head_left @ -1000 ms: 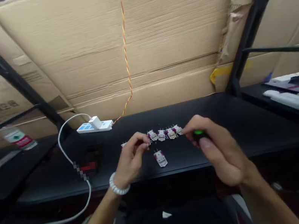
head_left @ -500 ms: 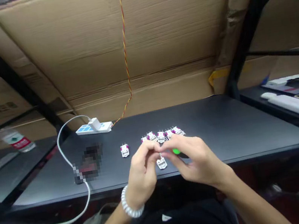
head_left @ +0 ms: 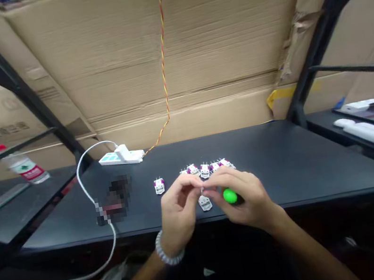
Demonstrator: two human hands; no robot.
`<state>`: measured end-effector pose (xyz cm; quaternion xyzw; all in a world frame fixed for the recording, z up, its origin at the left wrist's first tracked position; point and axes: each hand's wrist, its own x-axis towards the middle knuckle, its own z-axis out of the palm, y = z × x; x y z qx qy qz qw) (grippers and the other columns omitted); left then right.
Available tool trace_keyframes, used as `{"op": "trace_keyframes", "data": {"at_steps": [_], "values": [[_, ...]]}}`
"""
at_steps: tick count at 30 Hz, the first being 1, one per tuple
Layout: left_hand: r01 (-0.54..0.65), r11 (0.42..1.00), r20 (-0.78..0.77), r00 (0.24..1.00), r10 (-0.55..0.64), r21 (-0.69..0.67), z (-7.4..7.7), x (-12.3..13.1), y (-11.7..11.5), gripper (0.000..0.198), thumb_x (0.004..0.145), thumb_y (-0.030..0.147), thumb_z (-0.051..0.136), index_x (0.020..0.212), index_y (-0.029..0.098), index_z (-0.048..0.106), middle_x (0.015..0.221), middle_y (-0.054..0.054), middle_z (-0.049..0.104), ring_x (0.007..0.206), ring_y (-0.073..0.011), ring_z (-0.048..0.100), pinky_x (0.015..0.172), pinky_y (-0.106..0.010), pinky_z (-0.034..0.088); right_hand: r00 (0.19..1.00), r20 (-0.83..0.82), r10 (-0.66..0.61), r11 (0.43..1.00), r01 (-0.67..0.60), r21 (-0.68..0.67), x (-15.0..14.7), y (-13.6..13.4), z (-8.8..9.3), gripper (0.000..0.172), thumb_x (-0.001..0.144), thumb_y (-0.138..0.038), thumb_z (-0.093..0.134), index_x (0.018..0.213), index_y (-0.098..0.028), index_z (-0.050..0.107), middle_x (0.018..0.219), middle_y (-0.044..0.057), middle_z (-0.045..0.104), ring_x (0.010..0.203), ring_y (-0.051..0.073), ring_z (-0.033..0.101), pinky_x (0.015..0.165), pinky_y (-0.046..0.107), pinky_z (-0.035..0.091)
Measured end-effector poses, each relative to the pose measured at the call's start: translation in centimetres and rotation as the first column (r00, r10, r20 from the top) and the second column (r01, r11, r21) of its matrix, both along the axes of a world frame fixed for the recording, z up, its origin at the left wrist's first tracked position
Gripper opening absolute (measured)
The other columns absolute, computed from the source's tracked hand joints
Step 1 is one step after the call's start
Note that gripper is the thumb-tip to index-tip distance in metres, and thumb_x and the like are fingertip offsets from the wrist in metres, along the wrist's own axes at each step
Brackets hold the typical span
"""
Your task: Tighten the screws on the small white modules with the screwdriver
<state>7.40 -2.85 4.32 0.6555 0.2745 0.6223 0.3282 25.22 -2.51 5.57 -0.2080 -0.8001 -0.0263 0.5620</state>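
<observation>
The left hand (head_left: 180, 212) pinches a tiny white bit (head_left: 202, 190), likely to steady it, while the right hand (head_left: 244, 192) beside it squeezes a green-ended thing (head_left: 230, 196).

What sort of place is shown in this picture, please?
Probably a makeshift workspace, perhaps in a workshop: small white-and-purple parts lie on a black table, and large sheets of cardboard stand behind it like a wall.
</observation>
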Motion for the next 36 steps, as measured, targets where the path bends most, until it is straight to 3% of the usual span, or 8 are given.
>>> {"op": "trace_keyframes", "data": {"at_steps": [7,17,22,26,31,36], "values": [[-0.046,0.999,0.064,0.997,0.046,0.002,-0.2,-0.3,0.5,0.011,0.096,0.03,0.082,0.089,0.021,0.083,0.089,-0.007,0.082,0.084,-0.0205,0.078,0.075,-0.03,0.066,0.999,0.019,-0.038,0.999,0.037,0.012,0.3,0.5,-0.5,0.035,0.095,-0.004,0.064,0.12,-0.026,0.074,0.104,0.007,0.081,0.087,0.018,0.08,0.073,0.028,0.066],[0.006,0.999,0.008,1.0,-0.005,-0.033,-0.6,-0.7,1.0,0.007,0.093,0.02,0.081,0.091,0.022,0.087,0.099,-0.009,0.086,0.096,-0.0235,0.082,0.088,-0.036,0.07,0.979,0.115,-0.168,0.984,0.161,0.071,0.5,1.0,-0.9,0.02,0.098,-0.008,0.062,0.113,-0.022,0.067,0.1,0.009,0.079,0.087,0.02,0.079,0.064,0.025,0.059],[0.039,0.999,-0.045,0.998,-0.041,-0.03,-0.4,-0.9,0.7,0.007,0.092,0.025,0.083,0.092,0.02,0.087,0.103,-0.012,0.082,0.095,-0.0236,0.08,0.079,-0.032,0.07,0.981,0.12,-0.151,0.987,0.143,0.074,0.6,1.0,-1.3,0.018,0.099,-0.01,0.063,0.111,-0.022,0.066,0.1,0.009,0.081,0.087,0.02,0.081,0.063,0.026,0.06],[0.003,1.0,-0.056,0.998,-0.002,0.008,-0.4,-1.1,0.7,0.007,0.09,0.025,0.086,0.086,0.02,0.085,0.097,-0.01,0.076,0.088,-0.0207,0.075,0.072,-0.028,0.067,0.986,0.132,-0.102,0.994,0.095,0.059,0.4,0.9,-1.8,0.025,0.095,-0.004,0.063,0.113,-0.021,0.066,0.102,0.01,0.084,0.089,0.021,0.084,0.06,0.025,0.059],[0.046,0.999,-0.143,0.989,-0.048,-0.018,-0.5,-1.9,0.8,0.01,0.096,0.024,0.079,0.088,0.018,0.08,0.095,-0.007,0.069,0.087,-0.0182,0.07,0.074,-0.026,0.063,0.984,0.145,-0.105,0.994,0.098,0.056,0.3,0.9,-2.5,0.026,0.095,-0.004,0.061,0.115,-0.02,0.066,0.099,0.008,0.083,0.088,0.019,0.082,0.065,0.024,0.058],[0.066,0.992,-0.33,0.939,-0.098,-0.107,-1.8,-2.9,1.6,0.014,0.101,0.024,0.071,0.088,0.018,0.075,0.091,-0.005,0.072,0.086,-0.0193,0.067,0.084,-0.032,0.059,0.938,0.314,-0.149,0.988,0.155,0.006,1.1,0.8,-3.4,0.027,0.096,-0.005,0.059,0.118,-0.019,0.068,0.105,0.006,0.082,0.085,0.016,0.079,0.06,0.022,0.051]]}}
